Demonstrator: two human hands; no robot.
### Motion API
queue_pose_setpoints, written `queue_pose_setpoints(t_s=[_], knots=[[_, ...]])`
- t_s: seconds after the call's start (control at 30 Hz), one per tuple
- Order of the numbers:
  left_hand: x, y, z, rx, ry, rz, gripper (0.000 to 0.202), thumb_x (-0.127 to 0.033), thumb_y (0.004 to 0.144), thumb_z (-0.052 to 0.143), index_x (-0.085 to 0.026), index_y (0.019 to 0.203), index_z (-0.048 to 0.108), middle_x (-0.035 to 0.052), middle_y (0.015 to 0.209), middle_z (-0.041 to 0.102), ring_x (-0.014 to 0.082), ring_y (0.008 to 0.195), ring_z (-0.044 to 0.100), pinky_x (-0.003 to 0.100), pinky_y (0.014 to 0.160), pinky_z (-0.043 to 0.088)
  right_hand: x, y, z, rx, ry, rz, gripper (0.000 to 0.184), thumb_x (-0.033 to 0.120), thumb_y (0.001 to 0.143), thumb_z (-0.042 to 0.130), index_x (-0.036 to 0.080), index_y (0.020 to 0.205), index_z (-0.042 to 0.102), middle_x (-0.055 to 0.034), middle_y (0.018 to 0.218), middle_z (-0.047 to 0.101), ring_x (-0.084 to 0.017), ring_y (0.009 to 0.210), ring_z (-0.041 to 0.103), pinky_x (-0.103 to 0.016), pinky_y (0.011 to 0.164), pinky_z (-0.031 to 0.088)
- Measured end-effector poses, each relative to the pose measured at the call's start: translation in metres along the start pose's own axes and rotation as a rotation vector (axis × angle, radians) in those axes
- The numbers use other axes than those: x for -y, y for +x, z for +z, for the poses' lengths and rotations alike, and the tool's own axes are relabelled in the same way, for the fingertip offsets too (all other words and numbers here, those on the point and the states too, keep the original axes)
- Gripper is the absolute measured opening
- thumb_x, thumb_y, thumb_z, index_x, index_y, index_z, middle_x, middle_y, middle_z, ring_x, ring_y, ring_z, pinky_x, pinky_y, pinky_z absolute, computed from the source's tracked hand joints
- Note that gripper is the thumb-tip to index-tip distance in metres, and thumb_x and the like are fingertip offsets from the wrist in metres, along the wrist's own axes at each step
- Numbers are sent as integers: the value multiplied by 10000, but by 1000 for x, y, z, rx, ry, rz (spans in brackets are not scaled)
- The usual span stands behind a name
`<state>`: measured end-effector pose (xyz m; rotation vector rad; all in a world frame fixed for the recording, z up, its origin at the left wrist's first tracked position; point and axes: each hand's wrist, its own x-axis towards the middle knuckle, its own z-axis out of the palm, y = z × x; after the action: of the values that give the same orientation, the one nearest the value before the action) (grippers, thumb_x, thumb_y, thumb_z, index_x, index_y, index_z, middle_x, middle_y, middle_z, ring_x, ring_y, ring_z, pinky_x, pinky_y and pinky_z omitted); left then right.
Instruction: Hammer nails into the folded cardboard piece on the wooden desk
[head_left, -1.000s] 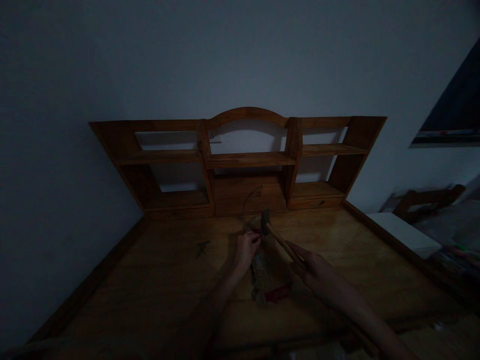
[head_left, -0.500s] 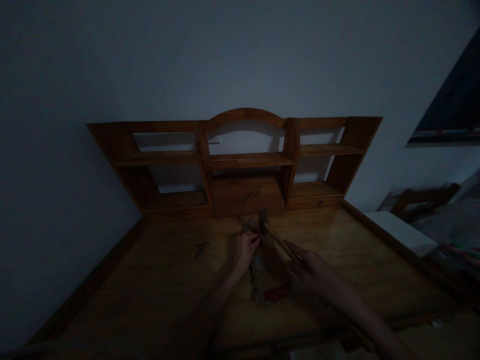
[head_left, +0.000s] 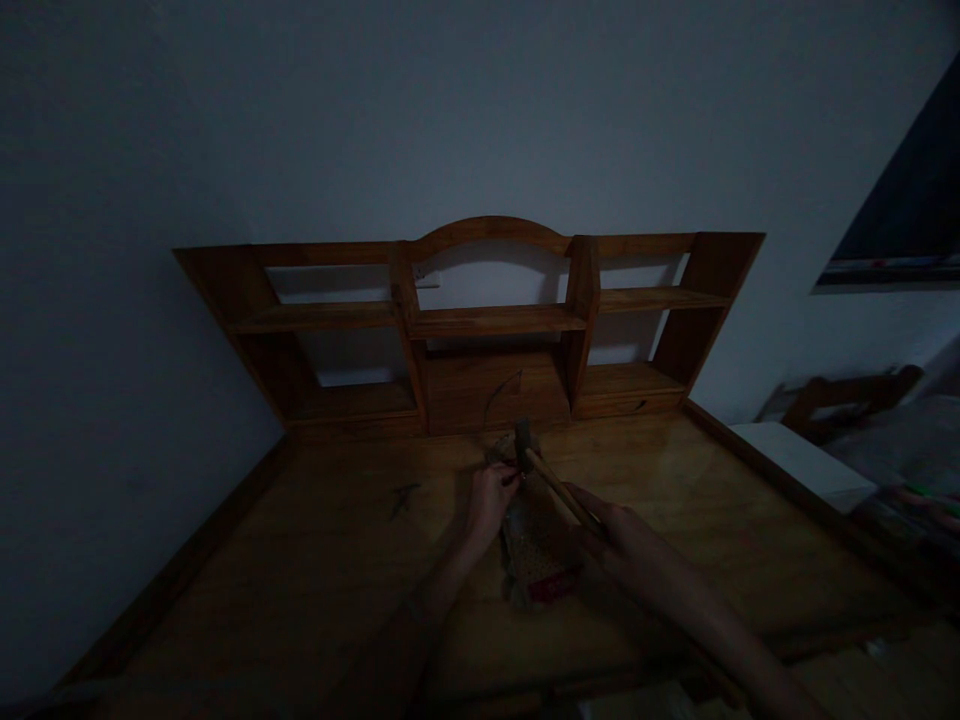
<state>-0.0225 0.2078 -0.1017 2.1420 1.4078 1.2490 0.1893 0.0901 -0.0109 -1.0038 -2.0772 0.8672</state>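
Note:
My right hand (head_left: 619, 535) is wrapped round the wooden handle of a hammer (head_left: 559, 488). The hammer's dark head (head_left: 523, 444) is just above and beside the fingertips of my left hand (head_left: 491, 495). Those left fingers are pinched together; what they hold is too small and dark to make out. Beneath both hands lies a worn, speckled slab or packet (head_left: 536, 545) with a red band at its near end. It rests on the wooden board (head_left: 337, 560).
A wooden shelf unit (head_left: 495, 320) stands against the wall behind the board. A small dark object (head_left: 403, 497), perhaps a tool, lies on the left. To the right are a white box-like surface (head_left: 802, 463) and a wooden chair back (head_left: 847, 400).
The hammer head has dropped slightly and shifted a little left, closer to my left fingertips. My left hand has stayed in place.

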Motion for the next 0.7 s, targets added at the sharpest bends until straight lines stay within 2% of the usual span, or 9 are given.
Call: queue_pose_setpoints(t_s=[0.27,0.5,0.7], knots=[[-9,-1,-3,5,13,17,145,-96,815,583,-128,775,719,34,818,652,101,709,569,187,630,374,1,-1,-1,2,-27,2,589,119,890,446,244,1453,326,-47,1247,574,-202,1025,598,-341,922,463],[-6,-1,-1,6,28,-2,132,-113,816,594,-132,814,725,43,861,660,113,743,587,195,654,389,2,0,-1,3,-2,-11,605,98,882,438,254,1455,319,-23,1303,533,-200,1122,549,-323,947,446],[-9,-2,-3,6,23,14,147,-94,810,590,-134,847,726,35,852,663,115,756,594,194,652,390,-3,0,-1,5,-30,0,608,120,880,456,249,1457,316,-39,1292,541,-206,1056,589,-342,948,448]])
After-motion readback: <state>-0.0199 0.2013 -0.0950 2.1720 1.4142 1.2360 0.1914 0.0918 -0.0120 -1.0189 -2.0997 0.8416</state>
